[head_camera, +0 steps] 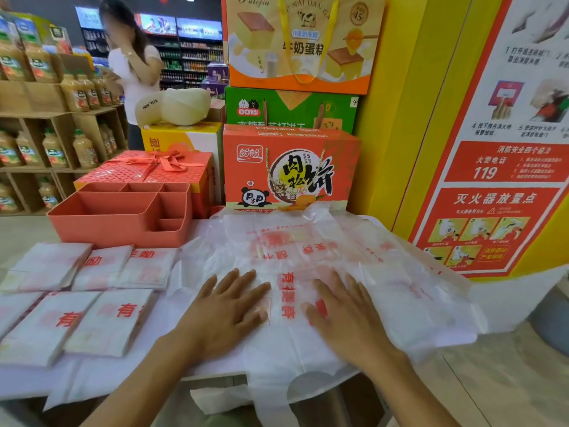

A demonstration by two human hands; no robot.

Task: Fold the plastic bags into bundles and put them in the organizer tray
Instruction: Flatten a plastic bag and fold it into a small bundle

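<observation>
Pressing translucent red-printed bag [311,251] flat; L hand [229,309], R hand [346,318] fingers [327,286] straight.

White plastic bags [308,260] with red lettering; salmon-red organizer tray [117,223].

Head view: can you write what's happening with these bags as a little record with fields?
bag: spread flat, handles over the near edge
left hand: fingers straight, pressing the bag
right hand: fingers straight, pressing the bag
bundles: several, folded, lying left of the bag
tray: red, behind the bundles; none seen inside
</observation>
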